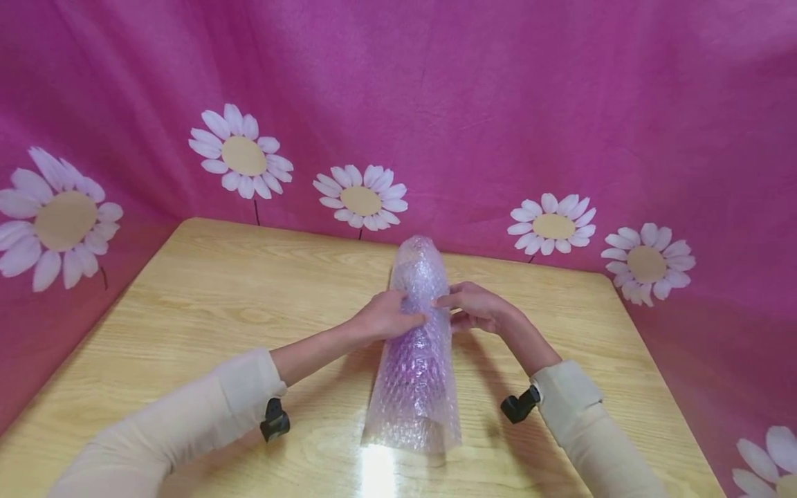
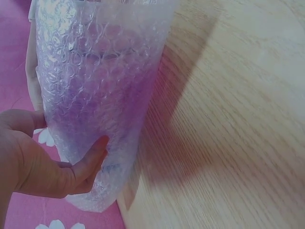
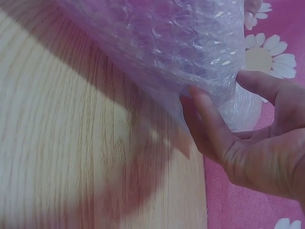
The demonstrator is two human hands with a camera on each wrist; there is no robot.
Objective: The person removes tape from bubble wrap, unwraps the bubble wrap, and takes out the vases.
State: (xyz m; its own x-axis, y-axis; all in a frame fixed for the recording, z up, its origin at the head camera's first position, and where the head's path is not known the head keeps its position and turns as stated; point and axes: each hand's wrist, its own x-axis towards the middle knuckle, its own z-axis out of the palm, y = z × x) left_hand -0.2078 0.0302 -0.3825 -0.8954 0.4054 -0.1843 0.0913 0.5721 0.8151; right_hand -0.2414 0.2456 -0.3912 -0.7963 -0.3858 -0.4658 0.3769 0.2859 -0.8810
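A long bundle of clear bubble wrap (image 1: 412, 373) stretches away from me over the table's middle, narrow at its far end and wide at the near end. Something purple-pink shows through the plastic, too blurred to tell its kind. On the left side my left hand (image 1: 386, 317) holds the bundle, its thumb and fingers spread across the wrap. From the right my right hand (image 1: 478, 308) holds the same stretch, thumb on one face and fingers under the edge. In the right wrist view, the curved fingers (image 3: 209, 119) touch the wrap's lower side.
The pale wood-grain table (image 1: 249, 277) lies under everything. A pink cloth (image 1: 448, 117) printed with white daisies hangs behind and along both sides. Small black cameras (image 1: 274, 420) are strapped at the wrists, below the cream sleeves (image 1: 199, 401).
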